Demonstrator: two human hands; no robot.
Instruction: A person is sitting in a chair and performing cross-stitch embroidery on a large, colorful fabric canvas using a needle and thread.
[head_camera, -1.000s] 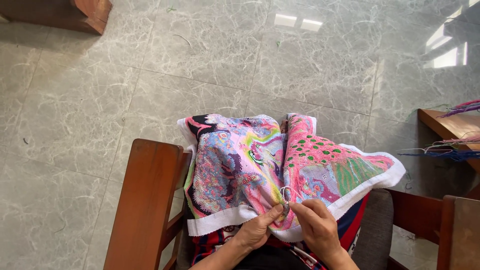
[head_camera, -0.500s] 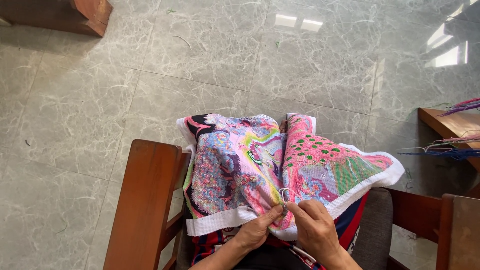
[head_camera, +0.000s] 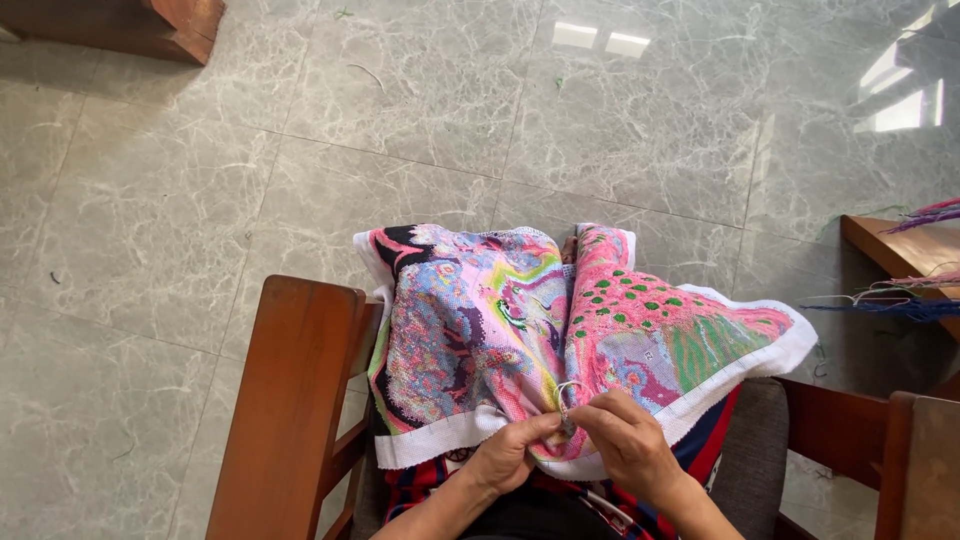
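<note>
You are looking down at a colourful cross-stitch canvas (head_camera: 520, 330) draped over your lap, its white border nearest you. Your left hand (head_camera: 505, 455) pinches the canvas edge from below, fingers closed on the fabric. Just right of it, your right hand (head_camera: 630, 445) grips a small loop of pale thread (head_camera: 568, 392) against the canvas. A wooden armrest (head_camera: 290, 400) stands left of the canvas, grey marble floor tiles (head_camera: 400, 110) beyond it

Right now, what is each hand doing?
Left hand: closed, pinching the embroidered cloth.
Right hand: closed, pinching the thread loop.
</note>
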